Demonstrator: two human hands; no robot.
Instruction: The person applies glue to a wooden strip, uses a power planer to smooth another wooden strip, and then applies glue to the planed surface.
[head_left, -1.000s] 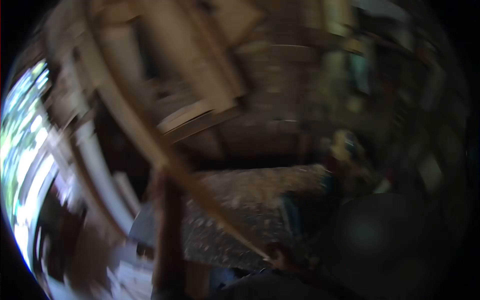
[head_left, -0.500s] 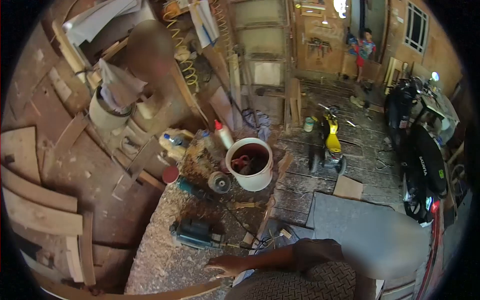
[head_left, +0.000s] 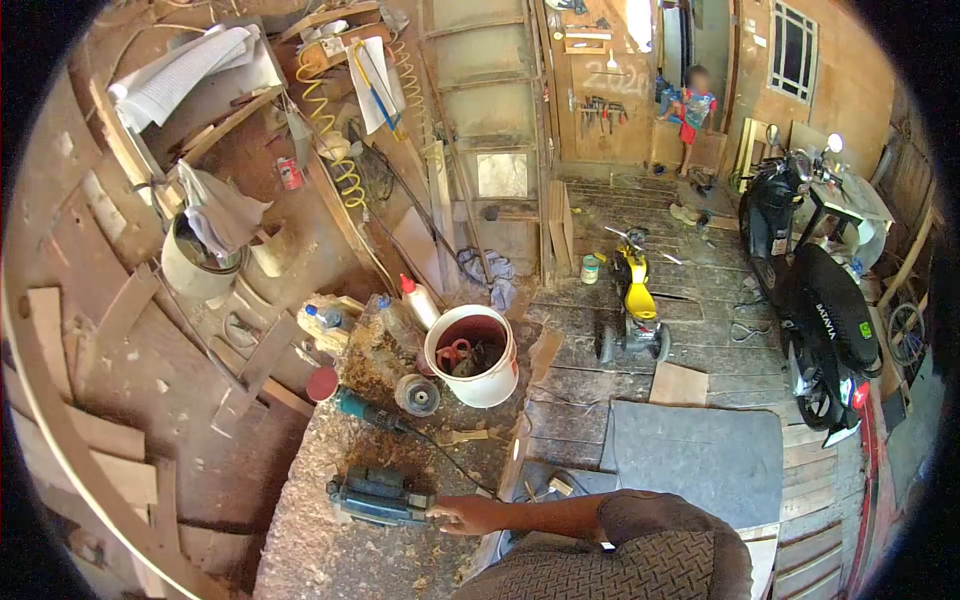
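Note:
My right hand reaches in from the right, its fingers apart at the right end of a dark blue power tool. The tool lies on a rough, dusty bench. Just beyond it are a green grinder-like tool and a round metal disc. A long curved wooden strip arcs across the left side and runs out of view at the bottom. My left hand is out of the picture.
A white bucket holding red-handled items stands on the bench beside a white bottle. Farther off are a yellow ride-on toy, a black motorbike and a person by a doorway. Wood pieces lie at left.
My right hand has moved up to the blue tool's end. The curved strip, earlier low at the bottom, now rises along the left side. The whole view has shifted.

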